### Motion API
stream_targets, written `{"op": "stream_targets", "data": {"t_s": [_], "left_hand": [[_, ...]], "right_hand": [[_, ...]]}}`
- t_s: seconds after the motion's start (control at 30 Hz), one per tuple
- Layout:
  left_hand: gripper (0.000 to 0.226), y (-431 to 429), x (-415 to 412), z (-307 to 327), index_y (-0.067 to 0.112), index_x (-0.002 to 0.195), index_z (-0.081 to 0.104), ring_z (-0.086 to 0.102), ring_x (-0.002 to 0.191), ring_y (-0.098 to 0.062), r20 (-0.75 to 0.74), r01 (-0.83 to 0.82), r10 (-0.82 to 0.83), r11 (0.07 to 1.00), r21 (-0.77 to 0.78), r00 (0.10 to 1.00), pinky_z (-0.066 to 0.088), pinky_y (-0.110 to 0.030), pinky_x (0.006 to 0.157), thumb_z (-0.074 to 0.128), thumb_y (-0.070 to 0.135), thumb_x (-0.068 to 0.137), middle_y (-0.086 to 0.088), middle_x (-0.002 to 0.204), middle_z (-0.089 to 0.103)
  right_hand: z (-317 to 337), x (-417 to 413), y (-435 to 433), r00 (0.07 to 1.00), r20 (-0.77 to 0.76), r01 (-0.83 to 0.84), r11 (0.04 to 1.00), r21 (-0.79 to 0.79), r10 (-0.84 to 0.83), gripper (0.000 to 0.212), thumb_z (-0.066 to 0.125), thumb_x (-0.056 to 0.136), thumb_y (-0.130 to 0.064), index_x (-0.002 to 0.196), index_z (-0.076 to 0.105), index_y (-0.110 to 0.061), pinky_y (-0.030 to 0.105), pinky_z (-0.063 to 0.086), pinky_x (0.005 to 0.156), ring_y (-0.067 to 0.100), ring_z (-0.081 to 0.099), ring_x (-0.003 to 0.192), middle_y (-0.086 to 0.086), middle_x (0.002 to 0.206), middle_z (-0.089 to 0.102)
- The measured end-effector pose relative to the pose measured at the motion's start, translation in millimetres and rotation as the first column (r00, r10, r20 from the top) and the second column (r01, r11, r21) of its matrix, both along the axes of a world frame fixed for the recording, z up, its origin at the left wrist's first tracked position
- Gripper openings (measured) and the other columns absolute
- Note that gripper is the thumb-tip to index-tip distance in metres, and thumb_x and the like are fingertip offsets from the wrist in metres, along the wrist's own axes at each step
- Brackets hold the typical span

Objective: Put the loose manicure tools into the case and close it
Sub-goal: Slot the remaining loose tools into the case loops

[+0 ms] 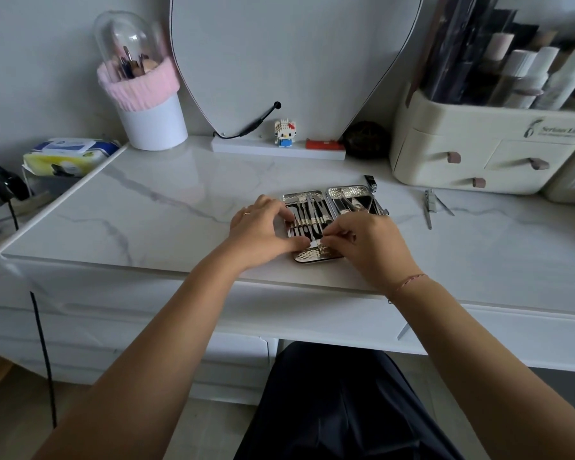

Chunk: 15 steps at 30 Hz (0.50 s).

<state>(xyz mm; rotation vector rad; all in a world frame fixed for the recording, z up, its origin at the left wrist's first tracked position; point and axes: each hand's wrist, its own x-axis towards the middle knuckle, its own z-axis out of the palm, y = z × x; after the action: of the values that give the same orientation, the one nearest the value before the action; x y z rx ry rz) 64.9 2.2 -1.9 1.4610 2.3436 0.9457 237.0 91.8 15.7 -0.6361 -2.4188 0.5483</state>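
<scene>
The manicure case (316, 255) lies open on the marble dressing table (166, 207), two halves side by side, with several metal tools strapped inside. My left hand (262, 232) rests on the case's left half, thumb by its lower part. My right hand (367, 242) pinches a small metal tool (313, 243) at the lower part of the left half. Loose on the table lie a black nail clipper (370, 183) behind the case and a silver clipper with a thin tool (433, 207) to the right.
A cream drawer organiser (478, 151) with bottles stands at the back right. A mirror base (279, 150) carries a small figurine (284, 132). A brush holder (146, 104) stands at the back left, a wipes pack (68, 156) beside it. The table's front edge is near my forearms.
</scene>
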Motion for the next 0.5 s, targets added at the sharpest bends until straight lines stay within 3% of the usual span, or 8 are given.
{"op": "stream_targets", "data": {"t_s": [0.1, 0.2, 0.27, 0.33, 0.4, 0.5], "left_hand": [[0.041, -1.6, 1.0, 0.5, 0.031, 0.105, 0.056, 0.042, 0.120, -0.014, -0.023, 0.024, -0.024, 1.000, -0.007, 0.999, 0.025, -0.041, 0.109, 0.070, 0.052, 0.073, 0.010, 0.120, 0.045], [0.030, -4.2, -0.5, 1.6, 0.032, 0.103, 0.055, 0.039, 0.126, -0.013, -0.023, 0.061, -0.061, 0.998, -0.017, 0.998, 0.018, -0.042, 0.113, 0.053, 0.056, 0.085, 0.009, 0.124, 0.045], [0.044, -6.5, -0.9, 3.0, 0.032, 0.103, 0.055, 0.037, 0.125, -0.010, 0.010, 0.090, -0.090, 0.995, -0.037, 0.996, 0.015, -0.043, 0.114, 0.046, 0.069, 0.081, 0.011, 0.125, 0.043], [0.053, -7.7, -0.1, 3.2, 0.029, 0.109, 0.056, 0.035, 0.115, -0.004, -0.005, 0.097, -0.097, 0.994, -0.040, 0.995, 0.016, -0.043, 0.114, 0.050, 0.071, 0.076, 0.012, 0.125, 0.042], [0.049, -7.0, 0.5, 2.0, 0.029, 0.110, 0.055, 0.033, 0.109, -0.001, -0.030, 0.090, -0.091, 0.995, -0.031, 0.995, 0.017, -0.044, 0.113, 0.057, 0.065, 0.077, 0.013, 0.122, 0.041], [0.048, -6.0, 1.2, 1.2, 0.030, 0.109, 0.054, 0.037, 0.112, -0.004, -0.057, 0.083, -0.084, 0.996, -0.020, 0.995, 0.018, -0.044, 0.113, 0.059, 0.063, 0.074, 0.014, 0.121, 0.041]], "right_hand": [[8.0, 1.8, 8.8, 0.991, 0.095, -0.089, 0.992, -0.089, 0.097, 0.010, 0.073, 0.077, -0.017, 0.086, 0.075, -0.013, 0.011, 0.041, 0.065, 0.002, 0.054, 0.062, -0.004, 0.075, 0.068], [12.4, -1.3, 16.7, 0.982, 0.137, -0.107, 0.981, -0.165, 0.130, 0.009, 0.075, 0.075, -0.018, 0.083, 0.074, -0.014, 0.006, 0.040, 0.060, -0.005, 0.055, 0.058, -0.011, 0.065, 0.062], [14.2, -5.0, 19.7, 0.973, 0.175, -0.117, 0.976, -0.186, 0.150, 0.010, 0.078, 0.073, -0.021, 0.080, 0.073, -0.015, 0.006, 0.041, 0.058, -0.004, 0.056, 0.058, -0.012, 0.063, 0.063], [15.8, -8.6, 21.4, 0.966, 0.214, -0.106, 0.977, -0.184, 0.145, 0.013, 0.080, 0.070, -0.025, 0.075, 0.071, -0.017, 0.008, 0.040, 0.057, -0.001, 0.057, 0.056, -0.008, 0.065, 0.064], [18.0, -11.0, 21.9, 0.960, 0.241, -0.097, 0.977, -0.191, 0.143, 0.016, 0.082, 0.068, -0.026, 0.072, 0.068, -0.018, 0.007, 0.038, 0.051, -0.004, 0.055, 0.051, -0.009, 0.061, 0.061], [20.0, -12.3, 21.4, 0.956, 0.254, -0.095, 0.972, -0.214, 0.149, 0.017, 0.082, 0.067, -0.024, 0.071, 0.068, -0.016, 0.006, 0.037, 0.045, -0.008, 0.053, 0.045, -0.010, 0.058, 0.059]]}}
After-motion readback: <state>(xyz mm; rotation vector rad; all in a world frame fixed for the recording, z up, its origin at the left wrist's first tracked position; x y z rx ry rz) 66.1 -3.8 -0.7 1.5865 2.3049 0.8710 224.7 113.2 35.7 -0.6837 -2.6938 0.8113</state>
